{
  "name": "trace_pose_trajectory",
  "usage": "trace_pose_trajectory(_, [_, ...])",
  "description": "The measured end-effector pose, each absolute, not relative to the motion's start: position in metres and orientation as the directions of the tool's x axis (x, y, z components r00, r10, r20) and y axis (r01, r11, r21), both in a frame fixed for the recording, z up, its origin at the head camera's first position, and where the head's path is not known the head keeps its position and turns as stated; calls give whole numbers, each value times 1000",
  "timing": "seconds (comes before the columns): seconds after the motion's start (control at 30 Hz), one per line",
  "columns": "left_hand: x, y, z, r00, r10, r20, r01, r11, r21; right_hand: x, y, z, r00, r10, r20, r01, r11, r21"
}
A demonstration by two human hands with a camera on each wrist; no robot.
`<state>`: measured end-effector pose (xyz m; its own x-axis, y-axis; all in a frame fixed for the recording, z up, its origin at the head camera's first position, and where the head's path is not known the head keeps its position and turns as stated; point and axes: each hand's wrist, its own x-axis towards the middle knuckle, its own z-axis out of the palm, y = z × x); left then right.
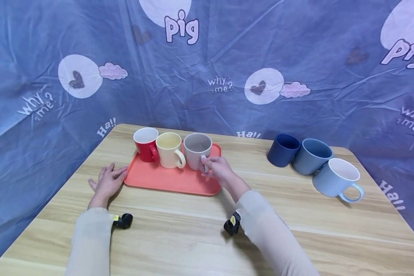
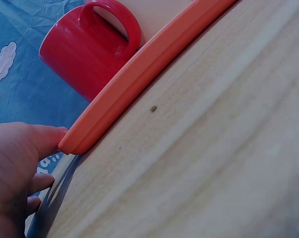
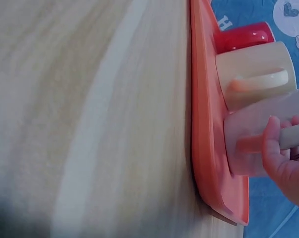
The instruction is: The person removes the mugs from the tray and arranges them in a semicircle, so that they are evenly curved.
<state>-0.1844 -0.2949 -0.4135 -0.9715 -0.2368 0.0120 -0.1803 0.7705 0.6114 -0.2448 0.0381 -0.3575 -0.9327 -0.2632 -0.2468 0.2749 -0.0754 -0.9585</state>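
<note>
My right hand [image 1: 218, 168] grips the handle of a grey mug [image 1: 195, 152], which stands at the right end of a coral-red tray [image 1: 172, 182]. In the right wrist view the thumb and fingers wrap that handle. Beside the grey mug on the tray are a cream mug [image 1: 168, 153] in the middle and a red mug [image 1: 146, 147] at the left. My left hand [image 1: 107, 181] lies at the tray's left edge, its fingers spread on the table. The left wrist view shows the thumb touching the tray's corner [image 2: 77, 144], below the red mug [image 2: 85, 49].
At the right of the wooden table [image 1: 179, 237] stand a navy cup [image 1: 279, 153], a grey-blue mug [image 1: 308, 161] and a light blue mug [image 1: 331, 180], close together. A blue printed cloth [image 1: 193, 84] hangs behind the table.
</note>
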Motion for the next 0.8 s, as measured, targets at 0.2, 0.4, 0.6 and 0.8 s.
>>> trace_pose_trajectory(0.2, [-184, -295, -415, -973, -231, 14, -174, 770, 615, -235, 44, -353, -926, -273, -260, 294, -90, -952])
trace_pose_trajectory(0.4, [-184, -295, -414, -973, -229, 18, -169, 767, 619, -226, 48, -353, -936, -251, -246, 286, -141, -948])
trace_pose_trajectory(0.6, [-183, -295, -414, -973, -229, 33, -159, 768, 621, -219, 55, -349, -939, -240, -246, 293, -185, -938])
trace_pose_trajectory(0.8, [-183, -295, -415, -974, -221, 39, -149, 769, 622, -210, 65, -343, -939, -258, -229, 281, -187, -941])
